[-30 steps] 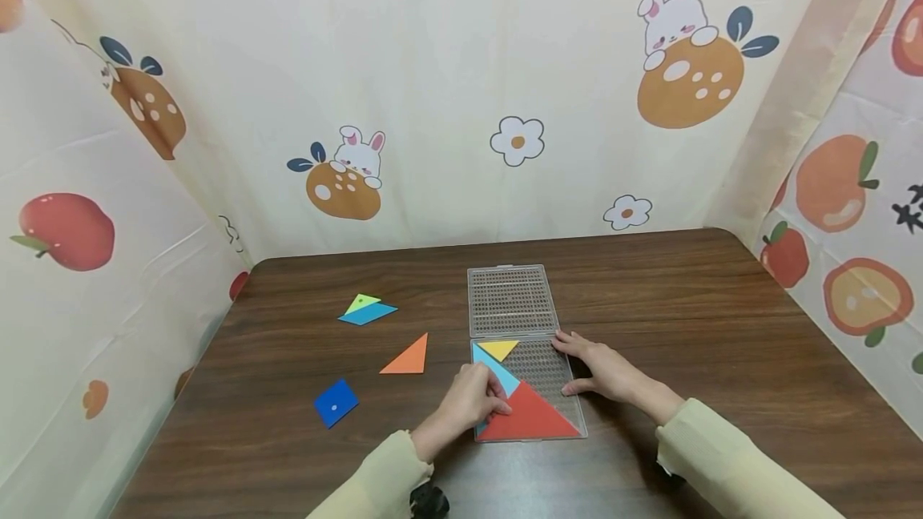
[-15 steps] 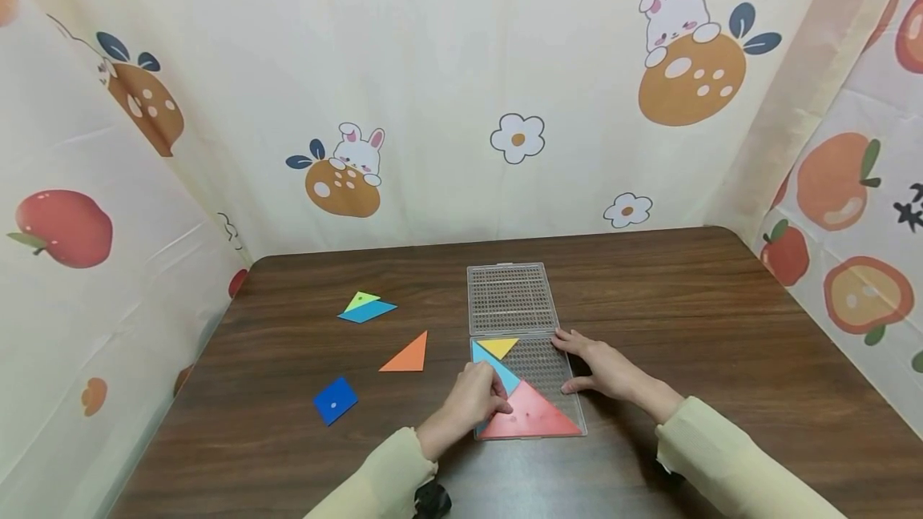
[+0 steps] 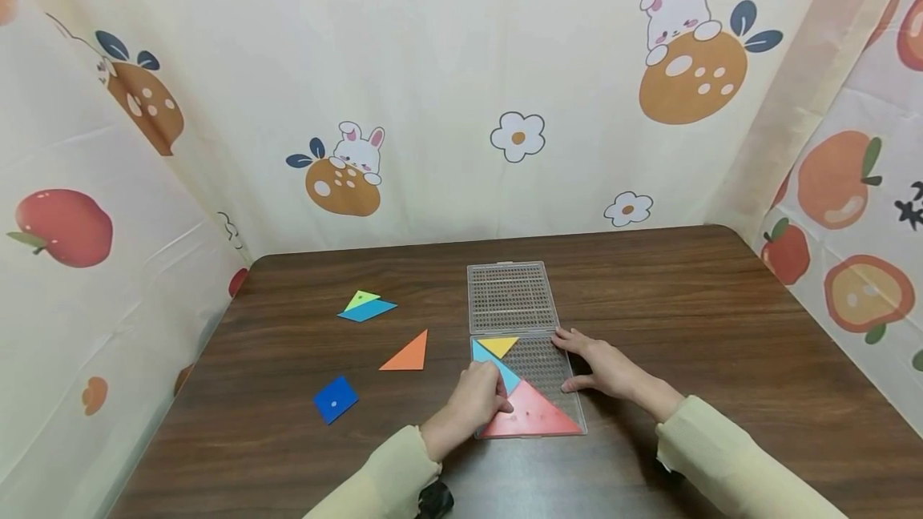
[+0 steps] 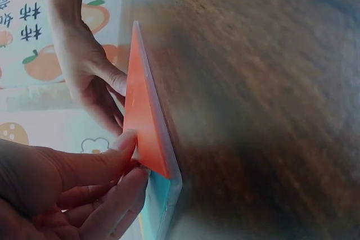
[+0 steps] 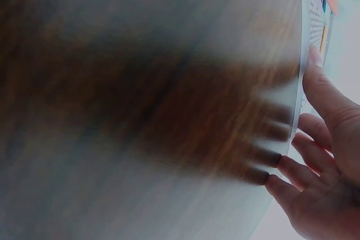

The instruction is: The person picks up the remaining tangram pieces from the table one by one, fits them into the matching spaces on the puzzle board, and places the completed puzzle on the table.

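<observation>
My left hand [image 3: 472,400] pinches a large red triangle tangram piece [image 3: 532,413] between thumb and fingers by its left part. That piece lies over the near end of an open clear case [image 3: 570,379]. In the left wrist view, the red triangle [image 4: 142,111] lies along the case's edge, beside the light blue piece. A light blue triangle [image 3: 496,365] and a small yellow triangle [image 3: 499,346] sit in the case's near half; the left hand partly hides the blue one. My right hand [image 3: 609,371] rests at the case's right edge, fingers spread, thumb [image 5: 320,85] touching the rim.
On the table [image 3: 692,303] to the left lie an orange triangle [image 3: 409,354], a dark blue square [image 3: 335,400], a blue parallelogram [image 3: 369,310] and a small green triangle [image 3: 360,300]. The case's far half [image 3: 512,299] lies unfolded behind. Printed curtains [image 3: 447,102] enclose the table.
The red triangle has tilted slightly under the left hand, so its face now shines pale pink instead of flat red. The right hand stays where it was.
</observation>
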The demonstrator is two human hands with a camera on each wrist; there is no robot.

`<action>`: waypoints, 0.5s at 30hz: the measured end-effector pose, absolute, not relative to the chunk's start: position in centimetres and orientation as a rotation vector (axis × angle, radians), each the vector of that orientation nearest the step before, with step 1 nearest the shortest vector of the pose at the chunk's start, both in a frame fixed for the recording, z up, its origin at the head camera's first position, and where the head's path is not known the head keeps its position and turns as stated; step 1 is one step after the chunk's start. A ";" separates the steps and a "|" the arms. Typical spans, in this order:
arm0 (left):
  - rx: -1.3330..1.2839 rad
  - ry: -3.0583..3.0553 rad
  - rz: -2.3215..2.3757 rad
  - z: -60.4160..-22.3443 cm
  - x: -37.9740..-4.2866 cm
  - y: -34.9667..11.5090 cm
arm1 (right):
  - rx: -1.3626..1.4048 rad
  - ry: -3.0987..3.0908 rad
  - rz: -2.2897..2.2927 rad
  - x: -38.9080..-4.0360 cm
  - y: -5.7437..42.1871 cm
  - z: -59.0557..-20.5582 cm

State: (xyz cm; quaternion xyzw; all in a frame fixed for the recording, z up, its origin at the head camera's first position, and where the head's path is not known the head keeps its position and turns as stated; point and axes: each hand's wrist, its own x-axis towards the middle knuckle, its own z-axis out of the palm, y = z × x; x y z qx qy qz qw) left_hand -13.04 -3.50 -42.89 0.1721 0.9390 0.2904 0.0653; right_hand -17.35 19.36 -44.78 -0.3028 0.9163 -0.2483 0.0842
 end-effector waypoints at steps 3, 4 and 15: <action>0.491 2.823 0.858 -42.9 -12.9 -3.5 | -0.904 2.735 -0.738 -17.4 19.4 -44.7; 0.484 2.820 0.854 -42.9 -12.9 -3.5 | -0.903 2.735 -0.737 -17.4 19.4 -44.7; 0.550 2.835 0.772 -42.9 -12.6 -3.4 | -0.883 2.732 -0.748 -17.4 19.4 -44.7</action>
